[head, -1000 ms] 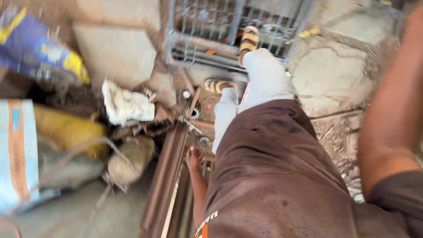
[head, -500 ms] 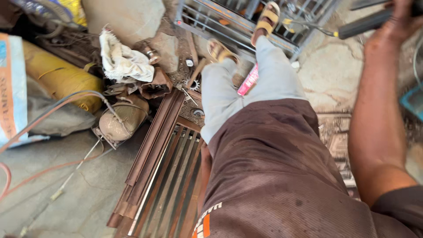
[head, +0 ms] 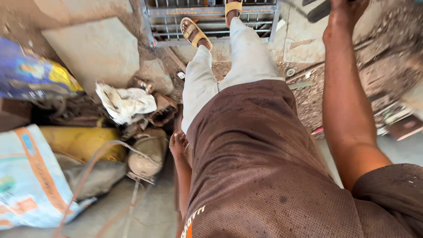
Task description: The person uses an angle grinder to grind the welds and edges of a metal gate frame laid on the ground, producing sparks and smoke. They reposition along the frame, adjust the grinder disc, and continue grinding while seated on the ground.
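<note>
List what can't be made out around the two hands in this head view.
- Right hand: cut off by the top edge; its grip on the dark handle is unclear.
- Left hand: fingers hidden behind the brown shirt.
- Clutter at right: blurred.

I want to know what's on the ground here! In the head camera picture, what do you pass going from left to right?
Light blue sack → yellow cylinder → crumpled white rag → left hand, hanging low beside the brown shirt → right hand, gripping a dark handle at the top edge.
</note>
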